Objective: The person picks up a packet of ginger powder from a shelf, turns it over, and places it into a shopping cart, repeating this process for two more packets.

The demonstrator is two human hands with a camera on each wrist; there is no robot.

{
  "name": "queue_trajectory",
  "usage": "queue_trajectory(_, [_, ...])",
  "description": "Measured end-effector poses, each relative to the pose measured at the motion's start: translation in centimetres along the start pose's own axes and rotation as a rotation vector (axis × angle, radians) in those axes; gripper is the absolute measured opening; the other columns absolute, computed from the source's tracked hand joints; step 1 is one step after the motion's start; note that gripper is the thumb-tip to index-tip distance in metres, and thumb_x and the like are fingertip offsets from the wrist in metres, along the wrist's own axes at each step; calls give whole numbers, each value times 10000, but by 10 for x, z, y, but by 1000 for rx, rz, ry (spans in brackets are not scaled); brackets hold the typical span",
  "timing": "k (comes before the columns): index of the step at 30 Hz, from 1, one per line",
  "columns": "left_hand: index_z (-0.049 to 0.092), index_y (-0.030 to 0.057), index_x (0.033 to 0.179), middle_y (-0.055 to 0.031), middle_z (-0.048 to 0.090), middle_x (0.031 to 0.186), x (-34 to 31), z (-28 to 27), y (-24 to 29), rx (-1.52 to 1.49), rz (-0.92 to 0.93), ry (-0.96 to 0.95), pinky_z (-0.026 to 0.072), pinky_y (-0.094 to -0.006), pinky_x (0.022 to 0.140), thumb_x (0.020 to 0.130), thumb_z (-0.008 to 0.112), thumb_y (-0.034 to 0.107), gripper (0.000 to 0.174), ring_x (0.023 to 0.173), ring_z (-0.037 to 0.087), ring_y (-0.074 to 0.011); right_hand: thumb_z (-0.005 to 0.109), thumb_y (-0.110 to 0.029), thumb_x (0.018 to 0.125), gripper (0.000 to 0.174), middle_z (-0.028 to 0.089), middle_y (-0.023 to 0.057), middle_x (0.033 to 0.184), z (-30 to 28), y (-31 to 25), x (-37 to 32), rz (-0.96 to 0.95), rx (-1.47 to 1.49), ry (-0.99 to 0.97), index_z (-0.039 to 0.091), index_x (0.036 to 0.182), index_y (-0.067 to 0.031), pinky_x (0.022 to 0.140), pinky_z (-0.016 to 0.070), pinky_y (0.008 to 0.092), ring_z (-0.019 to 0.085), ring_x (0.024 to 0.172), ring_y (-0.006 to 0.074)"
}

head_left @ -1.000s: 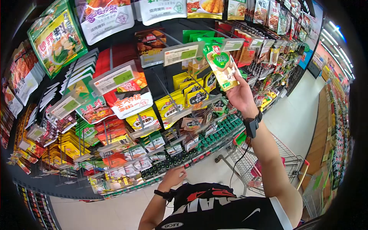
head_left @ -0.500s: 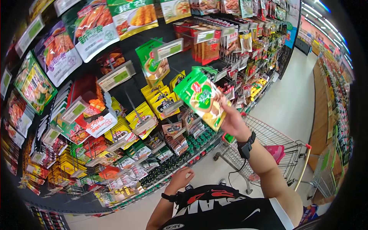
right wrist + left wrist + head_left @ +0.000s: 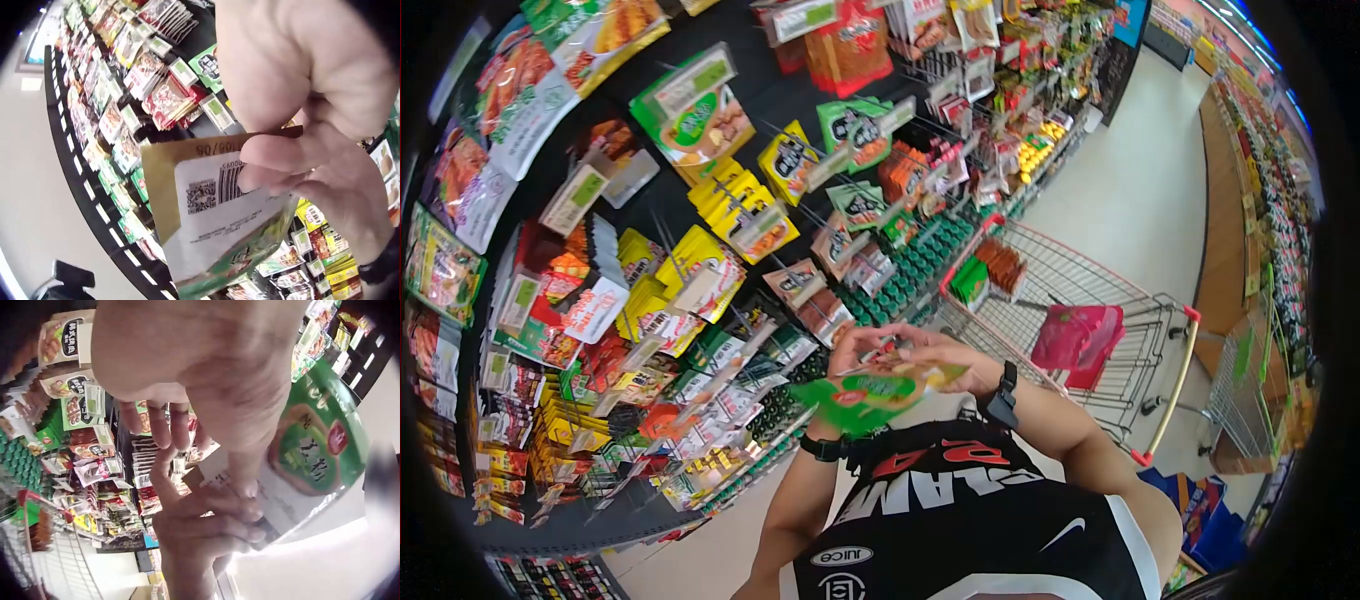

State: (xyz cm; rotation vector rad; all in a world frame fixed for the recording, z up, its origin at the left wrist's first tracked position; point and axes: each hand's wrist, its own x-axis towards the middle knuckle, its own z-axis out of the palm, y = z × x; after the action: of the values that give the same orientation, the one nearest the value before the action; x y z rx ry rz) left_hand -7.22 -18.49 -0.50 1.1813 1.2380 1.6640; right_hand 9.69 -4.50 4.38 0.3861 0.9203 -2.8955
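At chest height in the head view, a green seasoning packet (image 3: 870,395) lies across both hands. The left hand (image 3: 855,350) is at its left part; in the left wrist view its thumb lies on the packet (image 3: 322,440), with the other fingers curled beside it. The right hand (image 3: 950,365) grips the packet's right end, fingertips pressed on it in the left wrist view. White label, barcode and printed code on the packet's back (image 3: 206,212) face the right wrist view. Fingers partly cover the label.
Racks of hanging packets (image 3: 745,210) with price tags fill the left and front. A shopping cart (image 3: 1135,325) stands to the right, holding a pink bag (image 3: 1075,340) and green and brown packets (image 3: 990,272). Another cart (image 3: 1245,385) is farther right.
The right hand has brought the packet down from the rack to the chest. The left hand has risen to meet it. The view has turned right and down, showing more of the cart.
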Motion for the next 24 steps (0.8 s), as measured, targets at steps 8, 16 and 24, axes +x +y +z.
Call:
queue_trajectory(8, [690,2,1200,-124,718,1160,14,42,36,201,-11,93,518,-342,902,899,772,134,338,1027,661,-161,414,-286,1097,269,563,-1,799,-68,31,-14,188,157,-74,594,1107,-87,479,445,137,505,557,26])
queue_trajectory(16, [656,-23,1237,-87,694,1197,11,24,27,77,-151,134,494,-324,952,924,713,79,335,1071,631,-138,490,-346,1064,351,677,64,1063,-62,-13,-34,-199,145,242,605,1212,-49,694,473,240,639,900,123])
queue_trajectory(24, [642,-19,1246,-70,701,1141,19,29,39,-102,-277,24,499,-310,914,925,708,104,350,1020,636,-130,632,-212,1016,315,728,82,1117,-32,-15,-33,-264,-450,270,656,1221,26,841,550,276,683,981,116])
